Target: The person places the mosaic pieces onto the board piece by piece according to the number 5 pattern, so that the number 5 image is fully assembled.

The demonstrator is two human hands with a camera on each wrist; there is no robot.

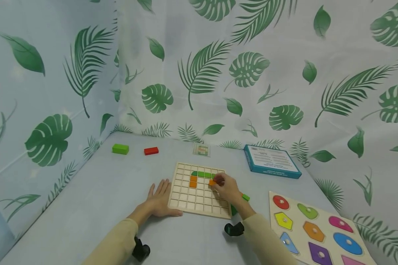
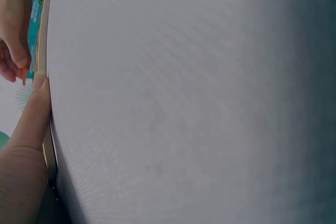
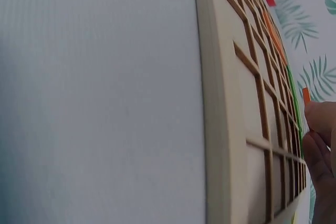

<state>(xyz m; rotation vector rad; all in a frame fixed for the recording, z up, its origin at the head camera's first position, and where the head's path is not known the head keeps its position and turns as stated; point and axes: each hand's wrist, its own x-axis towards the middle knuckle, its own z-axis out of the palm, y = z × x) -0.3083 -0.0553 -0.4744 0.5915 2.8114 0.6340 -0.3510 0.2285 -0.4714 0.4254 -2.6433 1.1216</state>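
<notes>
A wooden grid board (image 1: 199, 207) lies on the table between both hands. In its upper cells sits a row of green tiles (image 1: 203, 175), with a darker green rounded tile (image 1: 194, 173) at the row's left end. Orange tiles (image 1: 193, 182) run down below that end. My right hand (image 1: 228, 188) pinches a small orange tile (image 1: 212, 182) over the board's right part; the same tile (image 3: 306, 95) shows at the fingertips in the right wrist view. My left hand (image 1: 160, 199) rests with spread fingers on the table, its thumb (image 2: 35, 111) touching the board's edge.
Right of the board, partly behind my right arm, lie green pieces (image 1: 245, 197). A shape puzzle board (image 1: 298, 224) lies at the right, a blue box (image 1: 273, 162) behind it. Farther back are a pattern card (image 1: 201, 149), a red block (image 1: 151, 151) and a green block (image 1: 120, 149).
</notes>
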